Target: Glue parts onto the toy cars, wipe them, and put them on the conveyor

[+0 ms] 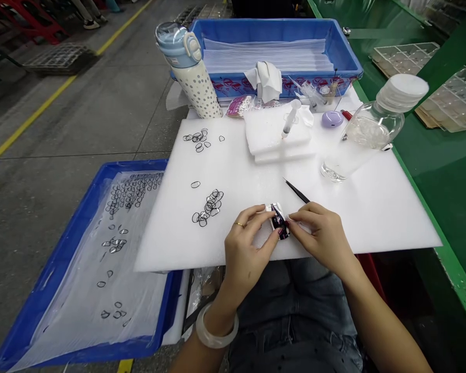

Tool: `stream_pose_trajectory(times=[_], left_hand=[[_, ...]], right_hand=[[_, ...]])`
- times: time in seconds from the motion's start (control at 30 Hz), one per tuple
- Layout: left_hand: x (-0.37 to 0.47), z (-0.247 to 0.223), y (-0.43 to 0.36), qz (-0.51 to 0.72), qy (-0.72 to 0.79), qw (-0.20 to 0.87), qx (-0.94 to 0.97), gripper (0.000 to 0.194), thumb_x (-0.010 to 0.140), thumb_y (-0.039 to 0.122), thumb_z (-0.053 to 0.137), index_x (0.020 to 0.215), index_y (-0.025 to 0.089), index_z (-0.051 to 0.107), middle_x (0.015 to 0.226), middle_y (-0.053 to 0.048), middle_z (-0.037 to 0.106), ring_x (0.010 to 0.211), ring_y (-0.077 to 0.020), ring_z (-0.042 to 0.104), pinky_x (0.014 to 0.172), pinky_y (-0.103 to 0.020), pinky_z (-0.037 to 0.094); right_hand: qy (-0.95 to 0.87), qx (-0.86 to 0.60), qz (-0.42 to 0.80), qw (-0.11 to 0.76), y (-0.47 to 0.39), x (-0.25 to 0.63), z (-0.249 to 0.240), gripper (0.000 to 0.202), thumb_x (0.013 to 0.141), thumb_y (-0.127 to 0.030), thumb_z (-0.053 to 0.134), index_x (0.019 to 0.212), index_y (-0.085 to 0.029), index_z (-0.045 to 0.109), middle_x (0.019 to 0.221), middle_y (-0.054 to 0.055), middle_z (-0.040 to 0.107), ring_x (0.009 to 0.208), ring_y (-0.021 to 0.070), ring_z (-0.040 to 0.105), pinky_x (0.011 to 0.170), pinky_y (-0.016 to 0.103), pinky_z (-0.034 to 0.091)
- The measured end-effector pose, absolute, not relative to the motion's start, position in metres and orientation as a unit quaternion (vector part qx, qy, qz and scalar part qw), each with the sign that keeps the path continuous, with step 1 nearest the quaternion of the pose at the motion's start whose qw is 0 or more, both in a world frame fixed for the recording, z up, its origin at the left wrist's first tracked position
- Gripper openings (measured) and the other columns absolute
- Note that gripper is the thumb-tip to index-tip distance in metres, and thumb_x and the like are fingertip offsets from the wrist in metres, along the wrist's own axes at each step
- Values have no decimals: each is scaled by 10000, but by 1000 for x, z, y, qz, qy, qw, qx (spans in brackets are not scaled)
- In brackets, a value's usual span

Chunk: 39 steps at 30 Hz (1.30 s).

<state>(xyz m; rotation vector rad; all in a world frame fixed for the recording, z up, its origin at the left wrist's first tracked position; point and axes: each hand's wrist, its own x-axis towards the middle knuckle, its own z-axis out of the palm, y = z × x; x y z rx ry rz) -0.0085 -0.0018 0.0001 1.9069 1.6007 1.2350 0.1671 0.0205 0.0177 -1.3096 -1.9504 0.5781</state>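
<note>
Near the front edge of the white foam sheet (248, 173), a small glossy dark piece (280, 224) with white material around it is between my hands. My left hand (248, 243), with a ring on one finger, grips its left and lower side between thumb and fingers. The thumb and index finger of my right hand (320, 230) are pinched together at its right edge. A slim black pointed tool (296, 190) reaches out from behind my right hand; whether it lies on the foam or is tucked in that hand, I cannot tell. Several thin black rings (212, 203) lie to the left.
A blue tray (81, 217) with more rings sits lower left. At the back stand a dotted bottle (196, 85) and a blue bin (314, 31). A syringe (291, 119) rises at the foam block (264, 132). A clear bottle (367, 134) stands right.
</note>
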Motion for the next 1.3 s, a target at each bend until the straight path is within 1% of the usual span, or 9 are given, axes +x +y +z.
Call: stream_pose_trajectory(times=[0.17,0.57,0.7,0.73,0.83,0.93,1.1,1.2,1.3], left_hand=[[-9,-1,-2,425,569,196,676,267,848,177,723,1113,199,734,1227,-99,706,1110,-255,681,940,-465,608],[-13,4,1,409,577,219,672,248,837,159,707,1077,217,727,1197,-86,703,1101,-254,678,938,-454,602],[-25,9,9,318,516,256,753,523,821,157,743,1314,273,613,1453,-90,558,1336,-302,524,1056,-512,519],[-27,10,11,300,499,260,770,573,817,160,755,1349,285,583,1471,-86,543,1353,-302,504,1077,-519,499],[-27,8,15,307,507,240,769,492,790,223,807,1250,275,641,1281,-75,647,1218,-290,583,1030,-507,524],[-24,4,15,332,534,215,748,423,758,257,838,1151,259,682,1133,-64,666,1102,-280,610,951,-478,556],[-24,1,12,350,527,214,744,367,809,154,769,1146,276,693,1090,-45,670,1053,-253,618,920,-444,560],[-27,0,12,356,518,224,744,348,832,142,744,1149,278,699,1085,-47,673,1053,-247,621,919,-439,562],[-30,1,11,365,511,239,741,320,846,171,741,1151,263,705,1080,-54,681,1052,-247,623,915,-441,566]], right_hand=[[-755,-506,219,355,20,167,17,98,898,-186,658,884,-176,754,803,37,677,651,130,653,580,235,502],[-762,-504,196,358,18,165,15,87,896,-183,656,856,-165,731,778,33,658,661,131,646,561,234,493],[-749,-500,203,384,15,168,15,93,910,-168,637,898,-179,728,783,19,649,580,92,592,494,208,455],[-747,-496,189,401,14,170,14,96,914,-160,632,919,-181,726,794,19,649,565,84,578,482,204,448],[-765,-466,103,433,7,176,11,122,917,-138,620,981,-185,713,825,32,650,571,87,579,488,208,462],[-806,-441,41,393,-1,174,7,161,928,-135,588,1023,-180,710,872,61,666,609,110,614,530,233,504],[-852,-413,-15,320,-8,164,10,197,948,-164,549,1020,-166,732,891,84,688,650,136,638,537,256,514],[-895,-347,6,280,-1,182,27,196,950,-160,545,1024,-152,726,833,69,680,618,135,613,498,258,474],[-873,-412,-31,258,17,215,48,229,955,-183,546,1113,-161,710,949,110,705,774,199,660,632,320,520]])
